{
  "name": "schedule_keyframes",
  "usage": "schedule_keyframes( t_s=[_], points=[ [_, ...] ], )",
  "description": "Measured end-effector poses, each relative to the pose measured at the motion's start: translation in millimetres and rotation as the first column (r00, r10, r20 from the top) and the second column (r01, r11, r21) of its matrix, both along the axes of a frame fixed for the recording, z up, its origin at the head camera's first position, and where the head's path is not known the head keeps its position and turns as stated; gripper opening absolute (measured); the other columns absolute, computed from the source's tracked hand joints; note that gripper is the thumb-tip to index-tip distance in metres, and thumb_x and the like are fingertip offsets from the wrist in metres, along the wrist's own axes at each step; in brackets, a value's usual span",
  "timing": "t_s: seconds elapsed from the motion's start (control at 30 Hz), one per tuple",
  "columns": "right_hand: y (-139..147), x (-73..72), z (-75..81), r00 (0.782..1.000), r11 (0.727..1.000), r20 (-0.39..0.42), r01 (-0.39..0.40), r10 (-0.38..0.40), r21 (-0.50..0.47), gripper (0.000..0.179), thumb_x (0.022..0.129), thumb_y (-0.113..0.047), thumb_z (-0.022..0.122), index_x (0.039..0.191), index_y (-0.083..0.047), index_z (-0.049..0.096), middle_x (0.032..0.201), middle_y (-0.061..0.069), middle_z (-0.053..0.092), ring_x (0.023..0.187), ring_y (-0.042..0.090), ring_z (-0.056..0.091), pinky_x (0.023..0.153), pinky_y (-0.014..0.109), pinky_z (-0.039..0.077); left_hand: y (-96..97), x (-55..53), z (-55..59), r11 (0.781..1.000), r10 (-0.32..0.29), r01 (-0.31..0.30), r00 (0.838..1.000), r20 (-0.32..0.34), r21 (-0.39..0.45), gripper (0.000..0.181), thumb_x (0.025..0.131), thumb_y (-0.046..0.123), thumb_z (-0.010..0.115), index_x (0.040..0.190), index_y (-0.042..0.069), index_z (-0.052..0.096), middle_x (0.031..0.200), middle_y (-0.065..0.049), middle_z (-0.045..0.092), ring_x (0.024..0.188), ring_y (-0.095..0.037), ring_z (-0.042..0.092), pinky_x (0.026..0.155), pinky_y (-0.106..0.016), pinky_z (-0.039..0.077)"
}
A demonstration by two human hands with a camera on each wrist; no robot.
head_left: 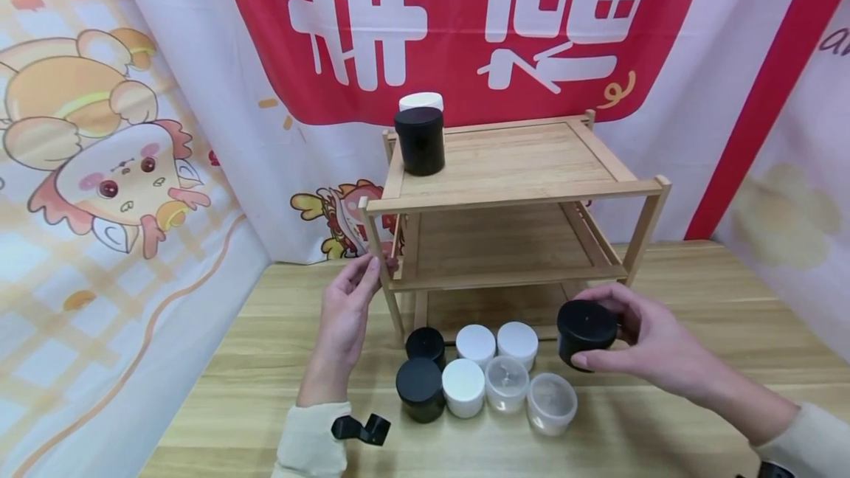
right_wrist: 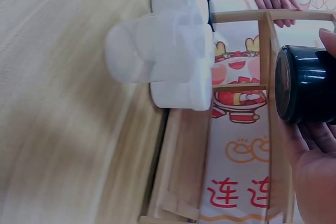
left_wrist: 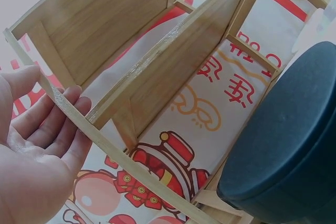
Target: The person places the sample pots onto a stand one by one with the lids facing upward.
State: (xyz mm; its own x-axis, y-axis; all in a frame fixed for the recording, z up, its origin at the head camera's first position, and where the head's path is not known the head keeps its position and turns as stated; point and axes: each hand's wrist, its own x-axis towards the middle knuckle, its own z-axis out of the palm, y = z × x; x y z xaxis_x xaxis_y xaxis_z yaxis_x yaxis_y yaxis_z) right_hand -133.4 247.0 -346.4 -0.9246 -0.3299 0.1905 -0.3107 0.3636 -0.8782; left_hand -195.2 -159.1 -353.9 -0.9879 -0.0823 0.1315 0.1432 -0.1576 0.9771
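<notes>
The right hand's grip is clamped round a black, cylindrical, lidded jar, held before the right side of a light-brown wooden three-tier rack. The left hand's grip pinches its front left post. Black, white and translucent round containers stand on the wood-grain desk.

White cloth is hanging behind the wood-grain counter; a red panel is spanning its middle, and a cartoon animal is decorating the left side.
</notes>
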Motion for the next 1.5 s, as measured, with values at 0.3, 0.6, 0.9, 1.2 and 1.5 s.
schedule_keyframes(
  t_s=[0.3, 0.6, 0.9, 1.2, 1.5],
  points=[
    [-1, -1.4, 19.8, 0.999, 1.000, -0.043, 0.011, -0.010, 0.020, 0.060, 0.087, -0.011, 0.091, 0.139, -0.018, 0.062, 0.120, 0.007, 0.073, 0.101, 0.019, 0.072, 0.084, 0.025, 0.061, 0.0, 0.2, 0.7, 1.000, 0.001, -0.001, 1.000, -0.005, 0.007, 0.046, 0.112, 0.025, 0.061, 0.148, -0.002, 0.056, 0.145, -0.010, 0.060, 0.129, -0.016, 0.062, 0.118, -0.025, 0.049],
    [-2, -3.3, 33.1, 0.999, 1.000, -0.031, 0.011, -0.010, 0.021, 0.060, 0.090, -0.013, 0.088, 0.143, -0.020, 0.062, 0.125, 0.008, 0.070, 0.102, 0.023, 0.071, 0.080, 0.030, 0.063, 0.1, 1.3, 0.5, 1.000, 0.008, -0.008, 1.000, -0.002, 0.001, 0.043, 0.112, 0.024, 0.060, 0.148, 0.000, 0.057, 0.142, -0.007, 0.061, 0.129, -0.015, 0.062, 0.120, -0.026, 0.048],
    [-1, -2.8, 42.5, 1.000, 1.000, -0.001, 0.013, -0.012, 0.023, 0.061, 0.092, -0.014, 0.087, 0.146, -0.022, 0.060, 0.128, 0.011, 0.068, 0.102, 0.024, 0.072, 0.079, 0.033, 0.066, -0.7, 1.5, -0.5, 1.000, 0.014, -0.014, 1.000, 0.000, 0.004, 0.044, 0.112, 0.025, 0.061, 0.148, 0.001, 0.058, 0.136, -0.005, 0.064, 0.127, -0.015, 0.063, 0.116, -0.023, 0.050],
    [0, -2.3, 47.5, 1.000, 1.000, 0.002, 0.008, -0.008, 0.000, 0.062, 0.092, -0.011, 0.086, 0.147, -0.022, 0.058, 0.125, 0.005, 0.072, 0.102, 0.023, 0.074, 0.077, 0.035, 0.067, -0.7, -0.2, -1.6, 1.000, 0.007, -0.007, 1.000, -0.009, 0.021, 0.041, 0.111, 0.023, 0.061, 0.146, 0.000, 0.059, 0.129, -0.001, 0.068, 0.126, -0.016, 0.064, 0.115, -0.024, 0.052],
    [-1, -5.8, 60.1, 0.998, 0.999, -0.037, 0.049, -0.049, 0.006, 0.061, 0.092, -0.012, 0.087, 0.143, -0.019, 0.055, 0.124, 0.003, 0.072, 0.102, 0.021, 0.075, 0.081, 0.032, 0.068, -1.4, 0.1, -1.9, 1.000, 0.001, -0.001, 1.000, -0.016, 0.004, 0.045, 0.111, 0.026, 0.062, 0.148, 0.000, 0.058, 0.133, -0.005, 0.067, 0.126, -0.017, 0.064, 0.114, -0.023, 0.052]
  ],
)
